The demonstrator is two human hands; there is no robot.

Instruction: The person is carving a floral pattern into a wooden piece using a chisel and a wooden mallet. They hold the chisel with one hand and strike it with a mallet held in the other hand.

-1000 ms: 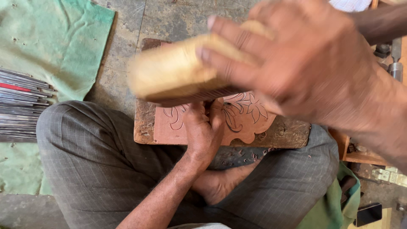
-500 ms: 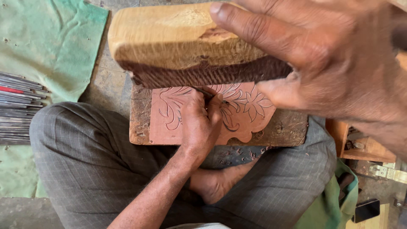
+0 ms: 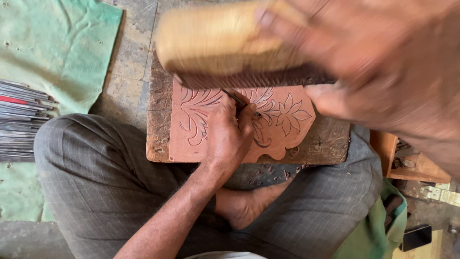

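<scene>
My left hand (image 3: 229, 134) is closed on a thin metal chisel (image 3: 235, 98), its tip set on a reddish wooden panel (image 3: 287, 115) carved with leaves and flowers. The panel lies on a rough wooden work block (image 3: 330, 144) across my crossed legs. My right hand (image 3: 378, 72) is close to the camera and blurred. It grips a pale wooden mallet block (image 3: 225, 43) with a dark worn lower face, held just above the chisel's top end. The mallet hides the panel's upper part.
A row of metal chisels (image 3: 19, 120) lies on a green cloth (image 3: 62, 48) at the left. A small wooden box (image 3: 412, 163) stands at the right, with a dark phone (image 3: 416, 237) below it. Wood chips lie on my trousers near my bare foot (image 3: 249, 206).
The mallet has swung up and come back down toward the chisel, now motion-blurred. My left hand has stayed in place on the panel with the chisel.
</scene>
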